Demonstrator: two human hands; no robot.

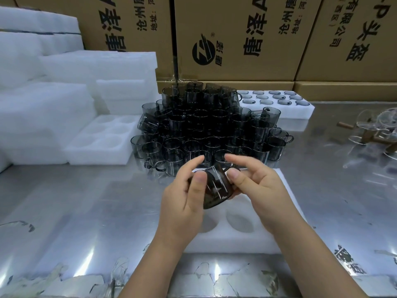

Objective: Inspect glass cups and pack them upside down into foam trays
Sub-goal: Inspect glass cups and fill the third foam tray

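A dark smoked-glass cup is tilted on its side between both hands, above a white foam tray. My left hand grips its left side, thumb on the glass and forefinger lifted. My right hand holds its right side with the thumb pressed near the base, forefinger stretched over the top. Two round pockets of the tray show beneath the cup with nothing in them. Behind the hands stands a heap of several similar grey cups with handles, stacked in layers.
A foam tray filled with upturned cups lies at the back right. White foam trays and blocks are stacked at the left. Cardboard boxes line the back. Clear glass pieces with wooden parts sit at the right on the steel table.
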